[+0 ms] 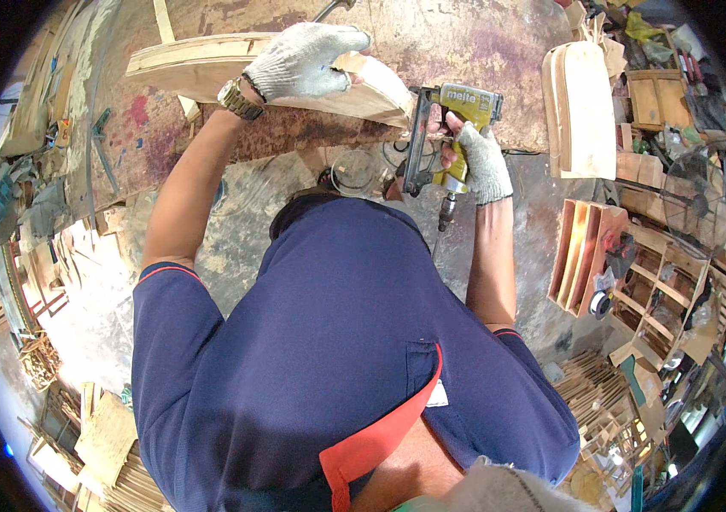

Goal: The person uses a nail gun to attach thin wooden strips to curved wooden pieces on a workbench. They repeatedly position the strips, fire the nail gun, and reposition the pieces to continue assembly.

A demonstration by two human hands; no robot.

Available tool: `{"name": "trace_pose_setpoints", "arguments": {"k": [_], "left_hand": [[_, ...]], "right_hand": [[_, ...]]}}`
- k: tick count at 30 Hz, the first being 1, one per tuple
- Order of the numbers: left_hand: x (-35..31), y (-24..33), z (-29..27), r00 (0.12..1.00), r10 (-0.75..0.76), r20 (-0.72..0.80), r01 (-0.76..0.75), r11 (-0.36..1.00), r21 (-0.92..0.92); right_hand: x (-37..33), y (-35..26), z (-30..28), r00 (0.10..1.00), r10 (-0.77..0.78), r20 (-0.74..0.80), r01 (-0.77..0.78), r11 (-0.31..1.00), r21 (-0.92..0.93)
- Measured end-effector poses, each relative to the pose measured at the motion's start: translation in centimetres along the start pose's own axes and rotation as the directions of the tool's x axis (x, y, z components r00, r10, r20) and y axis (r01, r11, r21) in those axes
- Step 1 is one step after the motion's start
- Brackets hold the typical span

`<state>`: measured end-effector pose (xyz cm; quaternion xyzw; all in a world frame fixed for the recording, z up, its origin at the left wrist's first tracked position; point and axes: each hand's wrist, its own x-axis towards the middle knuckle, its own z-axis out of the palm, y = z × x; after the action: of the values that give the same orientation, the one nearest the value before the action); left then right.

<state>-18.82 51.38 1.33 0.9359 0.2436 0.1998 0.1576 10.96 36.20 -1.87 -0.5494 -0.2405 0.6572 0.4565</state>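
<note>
A pale curved wooden piece [201, 61], built of layered strips, lies along the near part of the worktable [431, 38]. My left hand [305, 61], in a white knit glove with bare fingertips, rests over its middle and grips it across the top edge. A metal watch sits on that wrist. My right hand [484, 160], gloved the same way, is closed around the handle of an olive-yellow pneumatic nail gun [471, 104]. The gun's dark nose and magazine stand beside the right end of the wooden piece. An air fitting hangs below the handle.
Several shaped boards [580, 111] stand stacked at the table's right. Beyond them are a wooden rack [580, 260], a fan [697, 200] and crates. Wood strips lie in piles at lower left and right. A thin wooden strip [164, 21] pokes out behind the curved piece.
</note>
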Motion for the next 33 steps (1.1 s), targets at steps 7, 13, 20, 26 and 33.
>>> {"name": "trace_pose_setpoints", "arguments": {"k": [7, 13, 20, 26, 33], "left_hand": [[-0.1, -0.6, 0.8, 0.998, 0.038, -0.058, -0.034, 0.998, 0.057], [0.1, -0.5, 0.6, 0.998, 0.022, -0.059, -0.018, 0.998, 0.068], [0.2, -0.2, 0.6, 0.999, -0.016, -0.040, 0.019, 0.998, 0.067], [0.0, -1.0, 0.0, 1.000, -0.002, 0.023, 0.002, 1.000, -0.009], [-1.2, -0.9, -0.3, 0.997, -0.064, -0.044, 0.072, 0.973, 0.219]], "right_hand": [[1.8, 0.2, 0.5, 0.995, -0.011, 0.094, 0.008, 1.000, 0.026], [0.8, 0.6, 0.5, 0.999, 0.015, 0.040, -0.013, 0.998, -0.056], [-0.6, 0.7, 1.4, 0.999, 0.032, -0.015, -0.032, 0.999, 0.013], [-1.9, -0.3, 2.5, 0.999, -0.050, -0.003, 0.050, 0.999, 0.010], [-3.0, -1.5, 4.0, 0.998, -0.044, -0.039, 0.044, 0.999, 0.006]]}}
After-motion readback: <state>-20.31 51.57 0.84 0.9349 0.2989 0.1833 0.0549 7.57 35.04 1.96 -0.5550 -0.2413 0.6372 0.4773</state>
